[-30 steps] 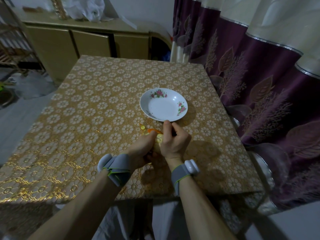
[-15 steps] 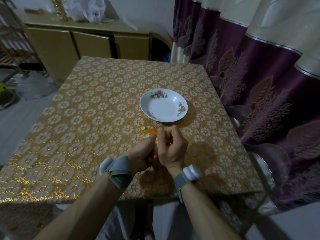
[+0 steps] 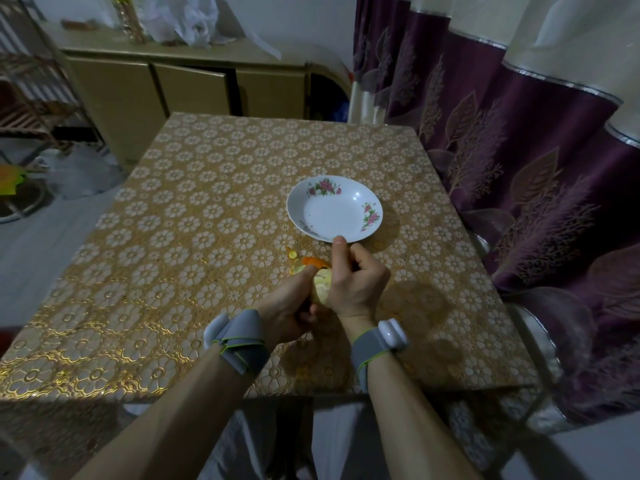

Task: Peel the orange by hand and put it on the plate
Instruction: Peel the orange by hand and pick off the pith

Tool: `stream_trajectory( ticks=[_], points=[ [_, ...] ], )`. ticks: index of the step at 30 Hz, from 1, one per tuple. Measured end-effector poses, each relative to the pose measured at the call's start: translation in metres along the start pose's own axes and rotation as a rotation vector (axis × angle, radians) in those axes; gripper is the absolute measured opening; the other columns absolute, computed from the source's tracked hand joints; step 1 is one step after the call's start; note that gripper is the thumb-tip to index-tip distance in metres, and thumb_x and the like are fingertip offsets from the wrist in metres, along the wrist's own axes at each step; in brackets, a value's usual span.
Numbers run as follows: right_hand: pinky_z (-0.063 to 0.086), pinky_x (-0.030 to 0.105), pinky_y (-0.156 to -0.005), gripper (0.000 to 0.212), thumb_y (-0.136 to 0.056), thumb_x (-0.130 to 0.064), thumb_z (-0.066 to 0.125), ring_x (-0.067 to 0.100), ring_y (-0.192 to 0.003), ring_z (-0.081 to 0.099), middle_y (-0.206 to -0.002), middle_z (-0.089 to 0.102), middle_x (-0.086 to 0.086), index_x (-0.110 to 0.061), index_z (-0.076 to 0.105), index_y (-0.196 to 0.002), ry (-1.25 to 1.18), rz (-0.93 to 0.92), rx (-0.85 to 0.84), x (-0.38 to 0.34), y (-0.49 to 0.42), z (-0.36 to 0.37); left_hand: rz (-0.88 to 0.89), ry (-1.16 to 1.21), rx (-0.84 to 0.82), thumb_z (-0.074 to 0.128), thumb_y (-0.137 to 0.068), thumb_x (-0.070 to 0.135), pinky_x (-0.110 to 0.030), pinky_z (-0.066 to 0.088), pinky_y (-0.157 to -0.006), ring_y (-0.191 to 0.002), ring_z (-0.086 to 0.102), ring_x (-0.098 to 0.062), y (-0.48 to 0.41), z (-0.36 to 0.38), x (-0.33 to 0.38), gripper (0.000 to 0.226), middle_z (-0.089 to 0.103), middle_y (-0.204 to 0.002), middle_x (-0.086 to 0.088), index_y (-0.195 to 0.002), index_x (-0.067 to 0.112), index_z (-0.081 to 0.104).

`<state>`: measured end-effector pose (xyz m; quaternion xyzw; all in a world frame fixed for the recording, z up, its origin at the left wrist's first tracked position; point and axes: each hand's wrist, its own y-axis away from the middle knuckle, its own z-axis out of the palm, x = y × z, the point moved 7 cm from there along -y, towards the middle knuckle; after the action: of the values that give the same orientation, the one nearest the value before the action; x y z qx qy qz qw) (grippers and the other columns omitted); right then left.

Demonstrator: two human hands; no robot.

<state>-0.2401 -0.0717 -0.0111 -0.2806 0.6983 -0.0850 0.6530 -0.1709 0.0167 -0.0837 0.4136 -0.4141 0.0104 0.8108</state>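
Orange (image 3: pixel 321 288), mostly stripped to its pale pith, sits between both hands above the near middle of the tabletop (image 3: pixel 173 265), a little short of the plate (image 3: pixel 298 216). The left hand (image 3: pixel 289 306) cups it from the left and below, with the fingers wrapped round the fruit. The right hand (image 3: pixel 358 285) closes over its right side with the fingers curled in; the thumb is stretched forward, and its tip appears just at the plate's near rim. A strip of peel (image 3: pixel 313 262) sticks out to the left from the top of the orange, beside that thumb. Whether the right fingers pinch the peel itself cannot be told, as the hand hides it.

A few small scraps (image 3: pixel 292 255) of peel lie on the tabletop just beyond the left fingers. The plate is white with pink flowers on its rim and holds nothing. It stands on the right half of the tabletop, which is covered in a gold cloth with white flowers.

Each wrist wears a grey band (image 3: pixel 242 344) with a white unit. A purple curtain (image 3: pixel 519 161) hangs along the right, and a low cabinet (image 3: pixel 138 95) stands behind the table.
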Motion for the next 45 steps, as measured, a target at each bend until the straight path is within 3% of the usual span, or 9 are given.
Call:
stream_trajectory(
  ticks=[4,9,14,23,27,31,35,39,45],
  points=[
    [0.024,0.024,-0.045,0.045,-0.089,-0.028,0.059,0.01,-0.043,0.033,-0.04,0.041,-0.007,-0.025,0.045,-0.046,-0.125,0.236,0.06,0.021,0.0,-0.001,0.049,-0.125,0.015,0.037,-0.102,0.046,-0.019,0.03,-0.04,-0.043,0.044,-0.013,0.002,-0.003,0.0,0.043,0.052,-0.064,-0.004,-0.083,0.013,0.055],
    [0.029,0.03,-0.05,0.046,-0.087,-0.029,0.056,0.015,-0.047,0.036,-0.041,0.041,-0.009,-0.024,0.05,-0.042,-0.204,0.357,0.068,0.029,0.004,-0.002,0.264,-0.481,0.066,0.044,-0.092,0.067,-0.037,0.051,-0.085,-0.1,0.064,-0.028,0.012,-0.005,0.015,0.056,0.066,-0.11,-0.01,-0.124,0.024,0.062],
    [0.025,0.035,-0.049,0.057,-0.09,-0.029,0.056,0.018,-0.045,0.026,-0.04,0.03,-0.002,-0.02,0.038,-0.037,-0.348,0.494,0.129,0.02,0.001,0.002,0.282,-0.171,-0.022,0.063,-0.092,0.042,-0.029,0.042,-0.056,-0.068,0.058,-0.026,0.023,0.006,0.016,0.025,0.061,-0.081,-0.009,-0.102,0.019,0.067],
    [0.02,0.025,-0.04,0.055,-0.096,-0.022,0.053,0.015,-0.04,0.02,-0.044,0.023,-0.004,-0.018,0.029,-0.047,-0.623,0.827,0.3,0.022,0.007,0.005,0.311,-0.016,-0.063,0.059,-0.095,0.034,-0.022,0.048,-0.051,-0.066,0.063,-0.011,0.03,0.002,0.016,0.023,0.066,-0.084,-0.003,-0.111,0.018,0.065],
    [0.02,0.026,-0.042,0.052,-0.096,-0.026,0.053,0.016,-0.044,0.019,-0.048,0.023,-0.003,-0.02,0.029,-0.05,-0.626,0.883,0.317,0.027,0.009,0.005,0.306,0.055,-0.054,0.062,-0.093,0.033,-0.027,0.049,-0.062,-0.076,0.064,-0.016,0.031,0.002,0.013,0.024,0.066,-0.096,-0.008,-0.11,0.017,0.065],
    [0.027,0.029,-0.046,0.053,-0.096,-0.029,0.052,0.018,-0.045,0.025,-0.046,0.029,-0.002,-0.018,0.031,-0.049,-0.512,0.869,0.316,0.036,0.009,-0.001,0.325,0.094,-0.055,0.06,-0.094,0.029,-0.028,0.053,-0.065,-0.088,0.063,-0.023,0.029,0.003,0.01,0.02,0.064,-0.107,-0.014,-0.11,0.017,0.064],
    [0.03,0.032,-0.047,0.055,-0.093,-0.036,0.053,0.02,-0.052,0.033,-0.048,0.036,0.0,-0.021,0.036,-0.043,-0.416,0.837,0.329,0.043,0.009,-0.006,0.334,0.103,-0.068,0.059,-0.092,0.026,-0.042,0.052,-0.09,-0.099,0.063,-0.03,0.029,0.003,0.009,0.021,0.064,-0.113,-0.018,-0.11,0.015,0.064],
    [0.031,0.037,-0.054,0.058,-0.09,-0.041,0.053,0.019,-0.052,0.032,-0.044,0.035,-0.006,-0.02,0.036,-0.039,-0.314,0.816,0.39,0.059,0.006,-0.026,0.343,0.227,-0.038,0.053,-0.094,0.025,-0.024,0.053,-0.058,-0.068,0.064,-0.014,0.031,-0.011,0.017,0.015,0.066,-0.083,-0.006,-0.1,0.015,0.062],
    [0.026,0.015,-0.041,0.05,-0.1,-0.042,0.048,0.003,-0.044,0.041,-0.05,0.047,-0.006,-0.017,0.048,-0.056,0.129,0.404,-0.027,0.037,0.001,-0.019,0.403,0.313,-0.091,0.068,-0.077,0.029,-0.03,0.049,-0.069,-0.073,0.064,-0.018,0.031,-0.017,0.027,0.019,0.066,-0.084,-0.005,-0.091,0.016,0.066]
  ],
)
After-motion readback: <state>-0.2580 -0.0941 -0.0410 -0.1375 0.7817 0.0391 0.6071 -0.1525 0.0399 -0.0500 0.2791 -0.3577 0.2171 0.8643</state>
